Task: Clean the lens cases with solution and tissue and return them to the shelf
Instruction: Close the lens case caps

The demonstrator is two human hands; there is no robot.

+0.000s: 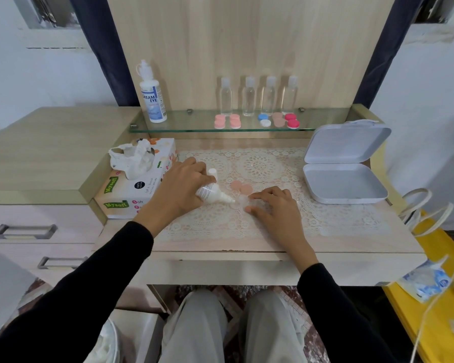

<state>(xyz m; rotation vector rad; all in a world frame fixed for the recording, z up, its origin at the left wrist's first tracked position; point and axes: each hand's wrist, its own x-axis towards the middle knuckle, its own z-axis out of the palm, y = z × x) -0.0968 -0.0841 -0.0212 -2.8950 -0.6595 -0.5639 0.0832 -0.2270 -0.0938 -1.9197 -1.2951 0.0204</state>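
Observation:
My left hand [180, 188] grips a small white solution bottle [212, 193], tipped on its side with its nozzle pointing right at a clear lens case [243, 201] on the lace mat. My right hand [273, 205] holds that case between thumb and fingers against the mat. Two pale pink caps [241, 187] lie just behind the case. A small white cap [212, 171] stands by my left fingers. A tissue box [139, 184] with a tissue pulled up sits at the left. On the glass shelf [194, 128] lie several lens cases: pink [227, 121], blue-white [264, 120], red [292, 120].
A large solution bottle [152, 94] stands at the shelf's left end, several clear bottles [258, 96] behind the cases. An open white hinged box [345, 163] sits at the right of the desk. Drawers [24, 230] are left, a yellow bag [435, 263] right.

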